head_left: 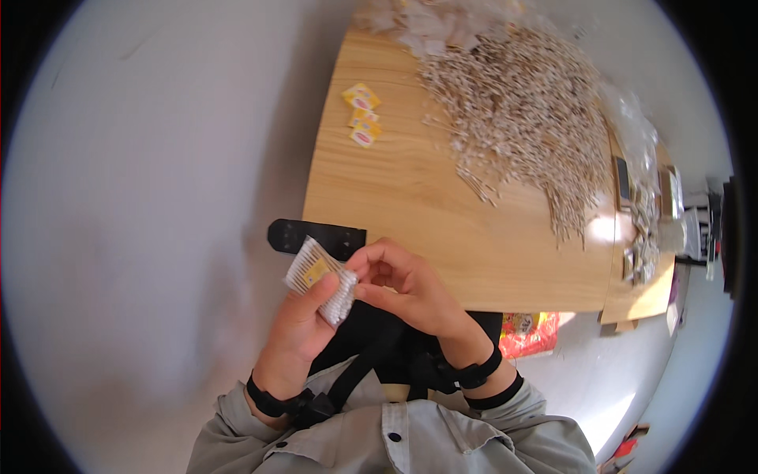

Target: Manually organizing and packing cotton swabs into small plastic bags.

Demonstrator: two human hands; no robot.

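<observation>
A clear plastic packet of cotton swabs [341,302] with a yellow card inside is held over my lap, just off the table's near left corner. My left hand [304,324] is closed round its lower part, thumb lying across the front. At the packet's right edge, the thumb and fingertips of my right hand [414,291] pinch the plastic. White swab tips line the packet's lower right end. Several small yellow cards [365,133] lie on the left side of the wooden table [395,189].
A large heap of loose cotton swabs [521,110] covers the table's far right, with clear plastic bags [434,24] behind it. A dark phone-like slab [622,182] lies at the right. A black armrest-like piece [288,235] juts past the left edge. Below is a red package [530,340].
</observation>
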